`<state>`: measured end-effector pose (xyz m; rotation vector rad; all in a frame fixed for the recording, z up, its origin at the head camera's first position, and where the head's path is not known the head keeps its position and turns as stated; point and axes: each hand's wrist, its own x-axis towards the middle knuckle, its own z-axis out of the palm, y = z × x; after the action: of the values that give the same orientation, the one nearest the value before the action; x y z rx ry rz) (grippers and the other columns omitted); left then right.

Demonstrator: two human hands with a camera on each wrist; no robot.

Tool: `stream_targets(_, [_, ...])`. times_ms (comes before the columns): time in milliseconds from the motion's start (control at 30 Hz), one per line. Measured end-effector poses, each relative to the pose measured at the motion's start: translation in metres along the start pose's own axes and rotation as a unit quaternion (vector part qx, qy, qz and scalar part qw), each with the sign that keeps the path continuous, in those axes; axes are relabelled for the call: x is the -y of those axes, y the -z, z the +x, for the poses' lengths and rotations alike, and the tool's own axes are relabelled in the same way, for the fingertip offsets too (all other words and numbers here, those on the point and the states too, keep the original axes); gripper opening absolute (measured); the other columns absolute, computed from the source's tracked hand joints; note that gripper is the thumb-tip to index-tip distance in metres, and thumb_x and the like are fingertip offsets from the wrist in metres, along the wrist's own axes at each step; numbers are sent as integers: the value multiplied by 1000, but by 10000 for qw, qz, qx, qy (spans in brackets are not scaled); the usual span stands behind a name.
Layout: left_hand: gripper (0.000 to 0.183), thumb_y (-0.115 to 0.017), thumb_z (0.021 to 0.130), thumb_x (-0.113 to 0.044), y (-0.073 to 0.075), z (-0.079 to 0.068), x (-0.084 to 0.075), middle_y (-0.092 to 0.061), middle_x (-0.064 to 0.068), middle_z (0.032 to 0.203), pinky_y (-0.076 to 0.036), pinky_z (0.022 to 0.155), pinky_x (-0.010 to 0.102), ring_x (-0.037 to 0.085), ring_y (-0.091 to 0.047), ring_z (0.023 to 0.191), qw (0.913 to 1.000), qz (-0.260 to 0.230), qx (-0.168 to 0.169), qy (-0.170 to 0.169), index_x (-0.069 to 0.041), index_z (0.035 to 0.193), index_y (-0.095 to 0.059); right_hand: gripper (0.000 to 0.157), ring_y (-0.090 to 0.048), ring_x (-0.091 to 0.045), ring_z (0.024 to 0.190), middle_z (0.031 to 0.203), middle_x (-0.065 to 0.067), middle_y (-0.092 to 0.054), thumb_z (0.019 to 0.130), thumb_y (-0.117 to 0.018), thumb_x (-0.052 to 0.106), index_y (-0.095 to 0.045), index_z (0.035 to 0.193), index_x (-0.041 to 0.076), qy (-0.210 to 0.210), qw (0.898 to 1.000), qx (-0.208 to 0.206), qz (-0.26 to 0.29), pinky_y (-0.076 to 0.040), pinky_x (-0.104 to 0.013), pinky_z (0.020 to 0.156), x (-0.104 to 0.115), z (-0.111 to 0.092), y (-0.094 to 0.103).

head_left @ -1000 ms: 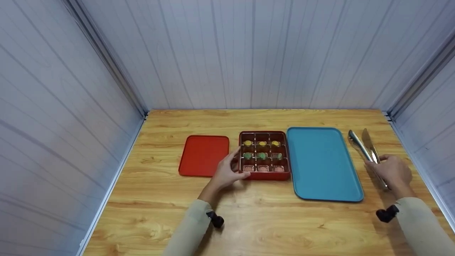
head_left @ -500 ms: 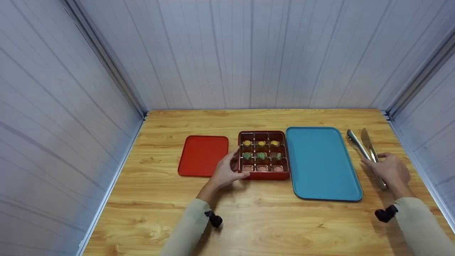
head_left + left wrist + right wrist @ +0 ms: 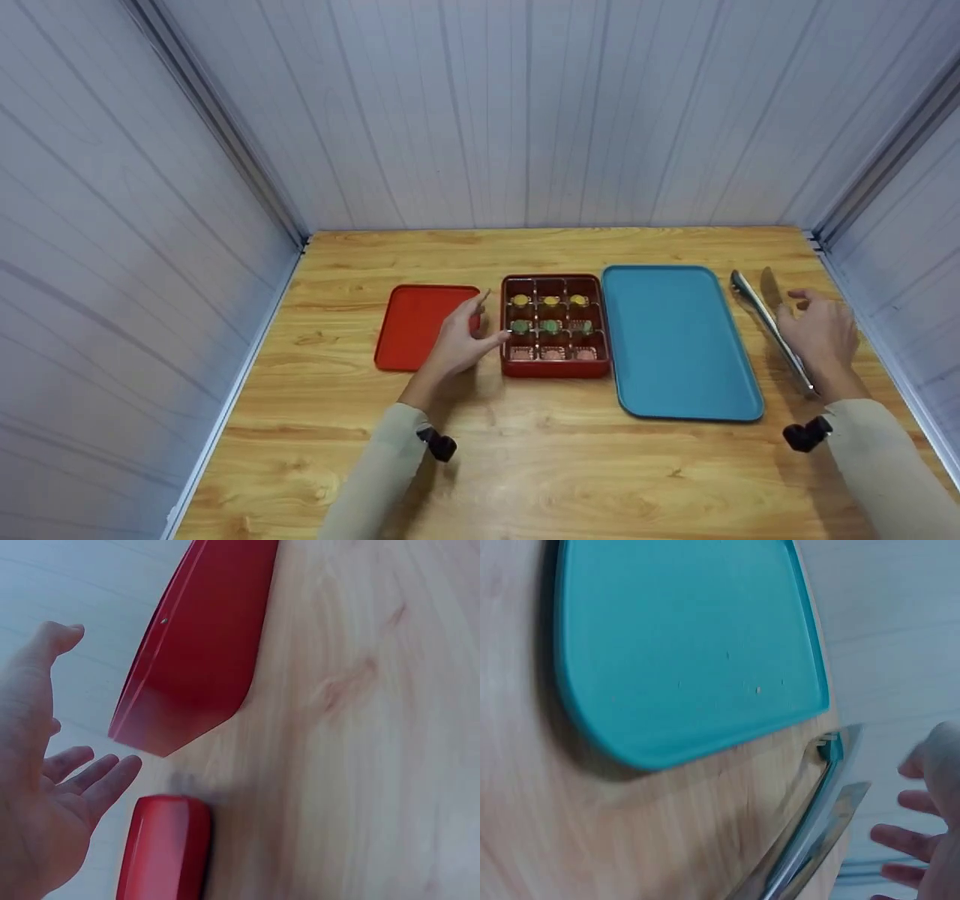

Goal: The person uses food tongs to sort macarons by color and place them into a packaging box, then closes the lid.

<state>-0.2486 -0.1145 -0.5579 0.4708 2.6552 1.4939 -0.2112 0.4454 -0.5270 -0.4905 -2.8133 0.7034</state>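
Observation:
In the head view, a dark red box (image 3: 555, 369) stands mid-table. Its clear divided insert holds several small sweets (image 3: 550, 327) in rows of yellow, green and pink. Just left of it is my left hand (image 3: 457, 341); the left wrist view shows its fingers loosely spread, apart from the box wall (image 3: 206, 637). A pair of metal tongs (image 3: 759, 306) lies at the far right, arms spread, one tip teal. My right hand (image 3: 819, 334) hovers beside the tongs, and in the right wrist view its fingers (image 3: 904, 840) hold nothing.
A flat red lid (image 3: 412, 334) lies left of the box, partly behind my left hand. Between box and tongs lies a blue tray (image 3: 682, 345), close against the box, with a few crumbs on it. Pale panel walls (image 3: 480, 112) enclose the wooden table (image 3: 570, 465).
My left hand has come off the box and shifted left. The right hand's fingers have moved off the tongs and risen slightly. Box, lid and tray stay where they were.

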Motion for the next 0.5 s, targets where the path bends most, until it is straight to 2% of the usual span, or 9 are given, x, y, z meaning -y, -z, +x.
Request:
stream_targets(100, [88,-86,101,-32,6,2,1,-49,22,176,-40,136,64,44,-50,162,9998,161,-95,4,-8,173,-44,48,-65,-56,107,143,-40,-69,108,-53,19,-69,146,-6,327,9991,-222,163,-47,-43,61,14,3,-4])
stream_targets(167, [86,-86,100,-32,11,3,2,-51,23,174,-42,136,65,44,-52,160,9996,223,-168,46,-6,172,-45,47,-63,-59,114,143,-40,-69,107,-53,15,-69,146,-6,568,9977,-264,271,-51,-55,72,24,4,-7])
stream_targets(267, [85,-85,100,-32,18,4,3,-54,25,171,-45,132,66,44,-56,156,9992,278,-277,116,-7,172,-46,45,-58,-63,125,139,-42,-69,107,-56,15,-69,146,-4,912,9949,-241,364,-49,-72,92,40,3,-14])
stream_targets(333, [83,-84,101,-32,23,6,3,-55,26,169,-46,131,67,44,-57,154,9988,284,-359,161,-7,171,-47,46,-53,-65,135,141,-42,-66,107,-60,16,-68,148,-3,1085,9932,-174,374,-46,-79,101,50,2,-18])
stream_targets(400, [82,-83,101,-32,28,8,3,-56,25,170,-46,131,67,44,-56,154,9984,311,-448,162,-7,171,-47,46,-51,-65,137,140,-41,-66,108,-64,20,-68,148,-2,1260,9913,-167,337,-44,-82,107,61,0,-23])
stream_targets(500, [79,-82,104,-31,36,10,4,-55,23,171,-45,133,64,43,-55,156,9976,284,-591,222,-8,171,-49,51,-50,-63,144,149,-39,-64,108,-69,28,-67,151,1,1443,9892,-100,218,-44,-83,113,82,-2,-30])
